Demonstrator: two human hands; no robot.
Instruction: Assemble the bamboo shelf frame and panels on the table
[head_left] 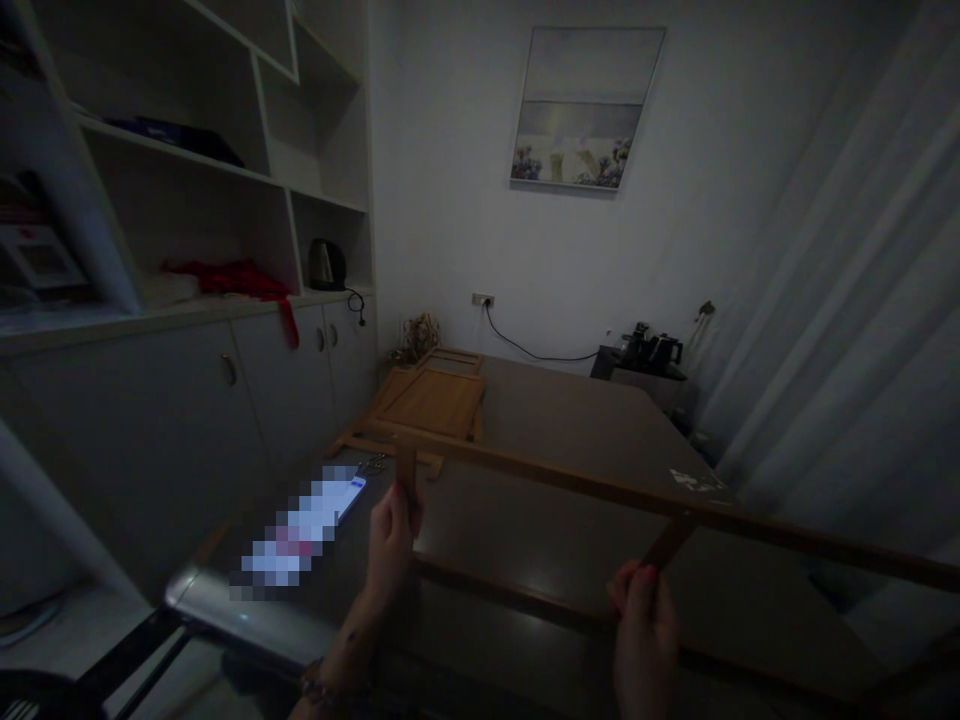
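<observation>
A long wooden frame (555, 474) is held up over the near part of a brown table (570, 410). It is made of two long rails with short bars across. One short bar is gripped by the left hand (394, 525), with the fingers closed around it. The next short bar is gripped by the right hand (646, 630) in the same way. The hands are kept well apart. A bracelet (319, 685) is worn on the left wrist.

To the left of the left hand, a phone (307, 530) is laid on the table, and its lit screen is blurred. Some small shiny things (373, 464) are seen just past it, too small to be told. Farther back, a flat wooden panel (435, 400) is laid on the table with other wood pieces.

On the left, a kettle (325, 265) and a red cloth (240, 280) are kept on white shelves (277, 190). A picture (589, 110) is hung on the back wall, and a black cord (525, 352) is plugged in below it. The right side is covered by a pale curtain (832, 260).
</observation>
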